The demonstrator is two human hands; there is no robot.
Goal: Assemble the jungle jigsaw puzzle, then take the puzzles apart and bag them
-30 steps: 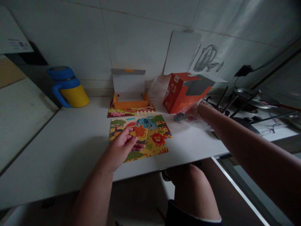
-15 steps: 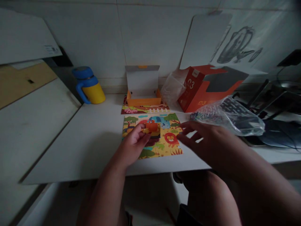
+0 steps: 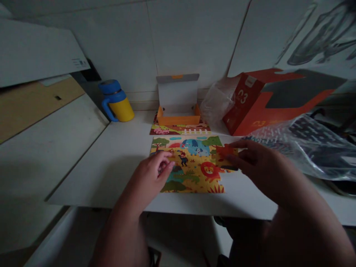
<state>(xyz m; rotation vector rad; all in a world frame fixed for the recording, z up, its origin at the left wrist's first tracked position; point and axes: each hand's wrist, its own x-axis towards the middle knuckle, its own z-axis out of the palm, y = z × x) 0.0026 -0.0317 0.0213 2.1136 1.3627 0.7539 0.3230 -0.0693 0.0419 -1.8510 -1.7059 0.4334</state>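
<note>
An animal jigsaw puzzle (image 3: 194,178) lies on the white table, showing a lion, blue elephants and trees, with knobbed gaps along its right edge. My right hand (image 3: 254,159) pinches an orange-and-yellow puzzle piece (image 3: 221,157) over that edge, beside the lion. Whether more than one piece is in the pinch I cannot tell. Above the puzzle's left side is my left hand (image 3: 151,178), its fingers loosely curled and the thumb apart from them, with nothing visible in it.
Behind the puzzle, an open orange box (image 3: 178,120) stands on a second picture sheet (image 3: 167,130). A blue-and-yellow jug (image 3: 119,105) is at the back left. To the right are a large orange carton (image 3: 247,107) and clear plastic wrapping (image 3: 303,144).
The piece has passed from my left hand to my right hand, which now holds it at the puzzle's right edge. My left hand's fingers have parted. The view has shifted slightly right.
</note>
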